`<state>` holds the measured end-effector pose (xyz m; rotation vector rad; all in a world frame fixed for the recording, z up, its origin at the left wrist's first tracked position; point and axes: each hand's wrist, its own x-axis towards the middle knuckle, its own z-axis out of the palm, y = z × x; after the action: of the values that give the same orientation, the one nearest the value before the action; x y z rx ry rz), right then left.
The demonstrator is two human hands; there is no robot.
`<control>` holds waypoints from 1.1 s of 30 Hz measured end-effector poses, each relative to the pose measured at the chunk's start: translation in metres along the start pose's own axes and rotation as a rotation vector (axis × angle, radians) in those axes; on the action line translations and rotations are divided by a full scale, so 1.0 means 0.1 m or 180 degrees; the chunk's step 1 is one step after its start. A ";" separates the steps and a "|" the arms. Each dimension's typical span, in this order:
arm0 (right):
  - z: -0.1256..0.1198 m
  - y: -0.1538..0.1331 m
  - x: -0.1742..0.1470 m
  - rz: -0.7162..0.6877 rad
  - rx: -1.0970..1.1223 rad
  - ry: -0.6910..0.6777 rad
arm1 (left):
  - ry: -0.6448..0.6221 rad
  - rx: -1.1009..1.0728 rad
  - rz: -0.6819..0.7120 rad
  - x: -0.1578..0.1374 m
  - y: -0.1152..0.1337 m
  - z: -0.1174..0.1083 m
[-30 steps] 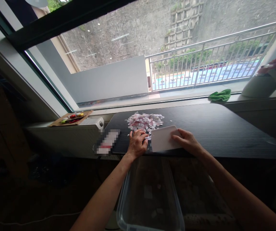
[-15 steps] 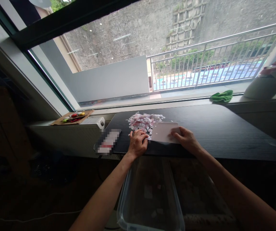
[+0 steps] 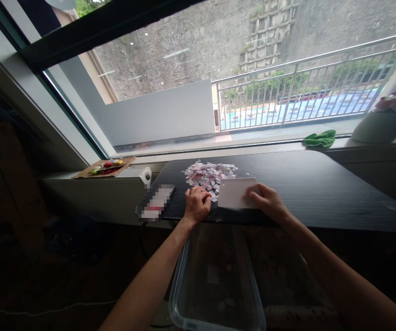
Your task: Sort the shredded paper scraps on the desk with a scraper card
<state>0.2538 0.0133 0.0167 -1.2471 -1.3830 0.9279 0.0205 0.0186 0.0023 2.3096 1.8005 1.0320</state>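
Observation:
A heap of small white and pinkish paper scraps (image 3: pixel 209 174) lies on the dark table (image 3: pixel 308 188). At its near edge is my left hand (image 3: pixel 197 203), fingers curled with thumb and forefinger close together; whether a scrap is between them is hidden. My right hand (image 3: pixel 268 200) grips the right end of a flat white rectangular plate (image 3: pixel 234 193), thumb on its face. The plate stands tilted just right of the heap, near the table's front edge. Below that edge is a clear plastic bin (image 3: pixel 215 299) with a few scraps inside.
On the left table corner rests a phone-like object (image 3: pixel 156 202), blurred out. A radiator (image 3: pixel 97 197) carries cardboard (image 3: pixel 83 171) with colourful small items. A green cloth (image 3: pixel 319 139) and a white pot-like container (image 3: pixel 377 126) sit along the window sill.
My right hand has drawn the white plate slightly down toward the table's front edge. A faint scrap now shows near that edge. The left hand stays almost in place beside the heap.

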 end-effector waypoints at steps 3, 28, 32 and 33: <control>0.00 0.00 -0.02 -0.0002 -0.0037 -0.0176 | -0.0017 0.0002 -0.0008 0.00 0.00 0.00; 0.02 0.03 0.10 -0.0139 -0.0321 0.0432 | 0.0051 0.0058 0.0134 -0.01 -0.01 0.03; 0.01 -0.08 0.08 -0.0224 -0.0544 0.0429 | -0.0049 0.0064 0.0271 -0.03 0.01 0.01; -0.01 -0.12 0.06 -0.0210 -0.0603 0.0439 | -0.0061 0.0065 0.0281 -0.03 0.01 0.01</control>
<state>0.2532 0.0174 0.0295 -1.3719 -1.4179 0.6644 0.0219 0.0159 0.0007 2.4227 1.7247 1.0033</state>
